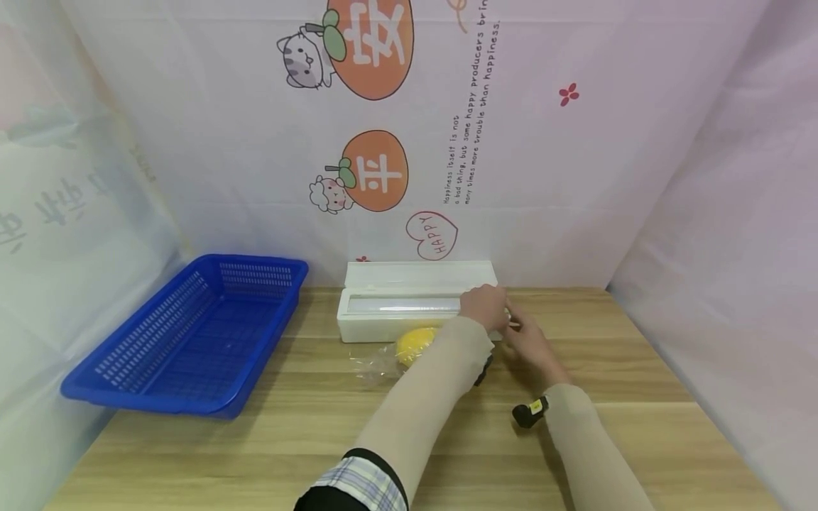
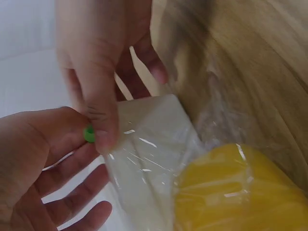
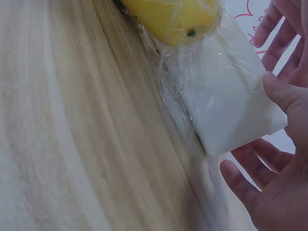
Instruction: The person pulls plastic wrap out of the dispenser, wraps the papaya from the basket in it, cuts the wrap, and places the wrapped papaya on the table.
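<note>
- Only the head view shows the blue basket [image 1: 211, 344], at nine o'clock from the white box [image 1: 369, 330], and the box's raised lid [image 1: 418, 275] at twelve.
- At six o'clock, just before the box, sits a yellow thing [image 1: 413, 345] in clear film [image 1: 377, 363]; the right wrist view alone shows the dark green spot [image 3: 191, 33] on it.
- Only the left wrist view brings out a small green piece [image 2: 88, 136] at the box's edge, by my fingertips.
- My left hand [image 1: 483, 306], at the box's three o'clock end, pinches that piece between thumb and forefinger; my other fingers are loosely bent.
- My right hand [image 1: 530, 344], at four o'clock, grips that same end, thumb on the box, fingers partly curled round it.
</note>
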Motion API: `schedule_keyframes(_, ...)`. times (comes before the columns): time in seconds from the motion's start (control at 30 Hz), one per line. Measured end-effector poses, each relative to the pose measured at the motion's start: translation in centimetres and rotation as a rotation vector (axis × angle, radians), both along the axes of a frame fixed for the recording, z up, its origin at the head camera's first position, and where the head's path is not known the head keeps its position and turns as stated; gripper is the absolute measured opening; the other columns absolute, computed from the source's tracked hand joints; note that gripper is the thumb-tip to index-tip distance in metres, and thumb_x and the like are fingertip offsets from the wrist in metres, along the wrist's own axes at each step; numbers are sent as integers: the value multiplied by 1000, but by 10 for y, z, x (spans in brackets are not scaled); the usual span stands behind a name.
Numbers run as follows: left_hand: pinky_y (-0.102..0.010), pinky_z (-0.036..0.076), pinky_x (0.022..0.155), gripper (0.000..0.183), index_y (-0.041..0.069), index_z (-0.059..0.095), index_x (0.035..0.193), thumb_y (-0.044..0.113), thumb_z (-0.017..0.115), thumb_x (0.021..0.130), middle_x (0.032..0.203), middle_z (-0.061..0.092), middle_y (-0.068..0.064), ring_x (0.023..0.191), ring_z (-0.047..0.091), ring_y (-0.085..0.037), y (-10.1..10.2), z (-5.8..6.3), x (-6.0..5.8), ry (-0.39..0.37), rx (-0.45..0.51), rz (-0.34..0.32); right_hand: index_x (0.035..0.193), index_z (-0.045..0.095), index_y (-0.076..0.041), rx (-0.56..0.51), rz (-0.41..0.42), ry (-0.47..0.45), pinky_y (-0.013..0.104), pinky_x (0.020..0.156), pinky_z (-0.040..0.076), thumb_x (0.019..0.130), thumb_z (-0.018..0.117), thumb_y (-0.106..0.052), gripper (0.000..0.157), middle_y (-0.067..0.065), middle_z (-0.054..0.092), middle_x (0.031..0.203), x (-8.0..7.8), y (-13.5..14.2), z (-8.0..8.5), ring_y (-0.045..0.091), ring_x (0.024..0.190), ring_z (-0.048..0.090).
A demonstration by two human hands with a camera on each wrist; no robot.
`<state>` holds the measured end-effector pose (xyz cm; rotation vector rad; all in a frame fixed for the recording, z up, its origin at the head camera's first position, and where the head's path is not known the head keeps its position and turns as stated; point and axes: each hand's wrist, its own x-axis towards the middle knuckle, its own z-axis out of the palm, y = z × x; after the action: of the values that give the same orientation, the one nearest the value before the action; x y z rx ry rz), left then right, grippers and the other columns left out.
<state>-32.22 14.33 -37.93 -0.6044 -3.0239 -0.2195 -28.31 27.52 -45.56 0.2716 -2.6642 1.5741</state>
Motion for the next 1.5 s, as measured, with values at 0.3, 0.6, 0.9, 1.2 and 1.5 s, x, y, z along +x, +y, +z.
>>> schedule_keyframes(0.3,-33,56,66,15,26,77,106,33,73,92,92,72,5,76,67,-15,-3,2,2,56,-28,17,161,18,-28,-46,-19,-81,56,100,46,101,56,-46,72,30,36,149,5,-2,15,47,133,41)
schedule_keyframes(0.6,-30,57,68,13,20,77,104,25,71,93,98,73,2,85,69,-16,-3,5,2,43,5,42,160,17,-32,-60,-41,-87,53,98,48,100,58,-48,75,27,45,144,-7,3,0,45,134,42)
schedule_keyframes(0.9,-26,56,77,13,14,77,104,18,70,93,100,73,1,90,68,-14,-7,6,-2,-7,30,19,159,18,-34,-72,-44,-95,50,91,51,100,59,-48,73,24,48,140,1,-1,5,41,124,50)
schedule_keyframes(1.2,-24,52,85,16,8,74,103,8,71,87,100,72,-2,87,64,-15,-22,10,-8,-122,101,15,158,21,-37,-44,-96,-93,43,85,52,96,59,-57,75,26,48,144,-1,0,2,38,111,56)
schedule_keyframes(1.5,-33,56,79,19,11,73,110,10,63,93,105,72,-5,89,67,-21,-39,17,-14,-136,24,31,157,23,-42,-79,-113,-133,38,77,53,95,62,-55,74,25,49,142,-5,-1,-1,33,96,57)
